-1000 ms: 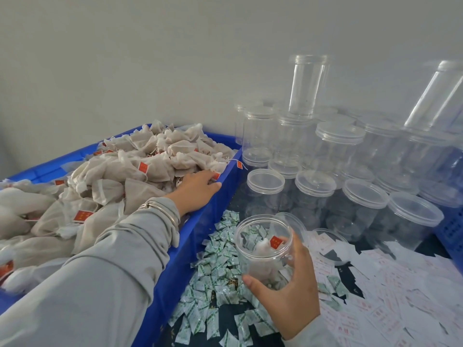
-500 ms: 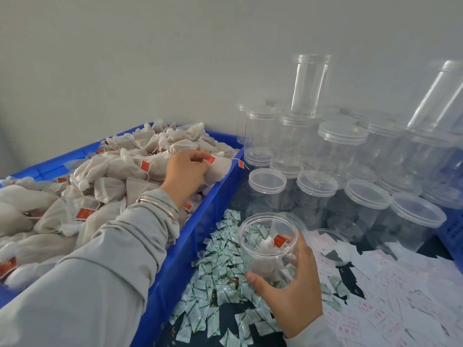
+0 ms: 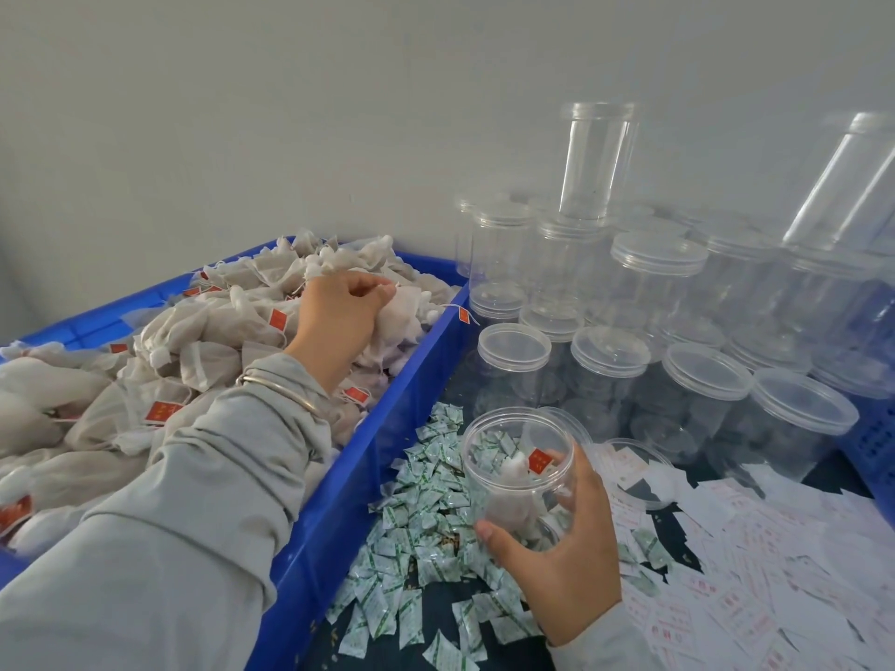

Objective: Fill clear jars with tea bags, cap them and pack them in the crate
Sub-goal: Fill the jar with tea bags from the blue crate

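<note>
While held, open jar point(image 3: 520, 464) stands upright.

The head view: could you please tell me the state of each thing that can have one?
Left hand: grip on a tea bag in the blue crate.
Right hand: grip round the open jar.
Open jar: uncapped, upright, at least one tea bag inside.
Blue crate: heaped with tea bags.
Front-row jars: capped, empty.
Tall jar: uncapped, standing on others.
</note>
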Tool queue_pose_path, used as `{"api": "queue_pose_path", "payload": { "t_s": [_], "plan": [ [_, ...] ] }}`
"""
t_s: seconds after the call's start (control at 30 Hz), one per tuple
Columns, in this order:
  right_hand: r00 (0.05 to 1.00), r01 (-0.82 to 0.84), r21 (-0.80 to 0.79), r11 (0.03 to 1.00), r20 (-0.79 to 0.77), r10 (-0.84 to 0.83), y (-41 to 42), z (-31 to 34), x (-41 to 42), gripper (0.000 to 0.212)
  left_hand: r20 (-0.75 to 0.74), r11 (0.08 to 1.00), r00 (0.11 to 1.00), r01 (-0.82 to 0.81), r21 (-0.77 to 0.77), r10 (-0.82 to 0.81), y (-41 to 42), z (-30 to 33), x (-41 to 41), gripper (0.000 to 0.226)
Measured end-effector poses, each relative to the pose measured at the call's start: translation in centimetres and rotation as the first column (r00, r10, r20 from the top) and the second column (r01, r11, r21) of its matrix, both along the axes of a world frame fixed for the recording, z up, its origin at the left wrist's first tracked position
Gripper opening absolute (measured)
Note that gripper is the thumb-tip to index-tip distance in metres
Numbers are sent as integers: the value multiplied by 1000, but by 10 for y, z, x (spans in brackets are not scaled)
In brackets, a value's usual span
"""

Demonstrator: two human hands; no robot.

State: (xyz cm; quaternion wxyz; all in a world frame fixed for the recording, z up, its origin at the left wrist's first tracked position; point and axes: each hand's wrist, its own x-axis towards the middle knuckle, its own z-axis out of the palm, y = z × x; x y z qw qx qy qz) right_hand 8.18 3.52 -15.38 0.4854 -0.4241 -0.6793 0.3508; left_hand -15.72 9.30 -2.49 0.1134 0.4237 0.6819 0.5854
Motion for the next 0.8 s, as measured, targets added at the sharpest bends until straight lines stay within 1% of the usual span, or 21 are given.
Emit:
{"api": "queue_pose_path", "payload": {
  "t_s": [0.1, 0.17, 0.27, 0.33, 0.4, 0.43, 0.5, 0.57, 0.6, 0.63, 0.67, 0.7, 0.73, 0.77, 0.8],
  "plan": [
    [1000, -2, 1, 1000, 0, 2, 0, 1, 0, 102, 161, 990, 978, 127, 57, -135, -4, 7, 8, 8],
    [1000, 0, 1, 1000, 0, 0, -1, 2, 0, 101, 249, 964, 932, 246, 101, -264, -7, 12, 17, 9],
    [1000, 1, 6, 1000, 4, -1, -1, 2, 0, 100, 404, 871, 772, 436, 227, -491, -13, 20, 32, 9],
    [1000, -5, 11, 1000, 9, 5, -1, 3, 1, 101, 458, 795, 654, 540, 275, -603, -18, 22, 44, 9],
    [1000, -10, 32, 999, 18, 10, 0, 1, 1, 102, 481, 712, 544, 637, 297, -687, -24, 22, 55, 10],
    [1000, -10, 42, 999, 14, 10, 0, 1, 1, 102, 477, 671, 506, 684, 286, -719, -26, 22, 60, 12],
    [1000, -6, 62, 998, -3, 6, 1, -1, 1, 102, 450, 591, 458, 778, 213, -766, -31, 19, 68, 14],
    [1000, -1, 73, 997, -23, 2, 2, -2, 0, 102, 417, 530, 446, 841, 108, -792, -33, 15, 73, 11],
    [999, 2, 66, 998, -43, 1, 2, -2, 0, 102, 376, 522, 473, 852, 35, -797, -34, 14, 75, 9],
    [997, 4, 53, 999, -73, 0, 3, -1, -1, 102, 301, 533, 524, 844, -59, -797, -35, 12, 76, 7],
    [995, 8, 50, 999, -97, -3, 3, -1, -1, 101, 193, 552, 576, 817, -167, -794, -35, 11, 77, 10],
    [994, 17, 63, 998, -109, -10, 3, 0, -1, 100, 79, 568, 606, 778, -270, -792, -35, 10, 77, 14],
    [994, 29, 83, 996, -105, -20, 4, 0, -1, 99, -11, 578, 612, 740, -346, -791, -35, 9, 77, 16],
    [995, 39, 97, 995, -100, -29, 4, 1, -1, 98, -66, 584, 612, 711, -392, -788, -36, 9, 78, 16],
    [994, 41, 100, 994, -103, -31, 4, 0, -1, 99, -89, 588, 611, 696, -412, -787, -36, 9, 77, 17]
  ]
}}
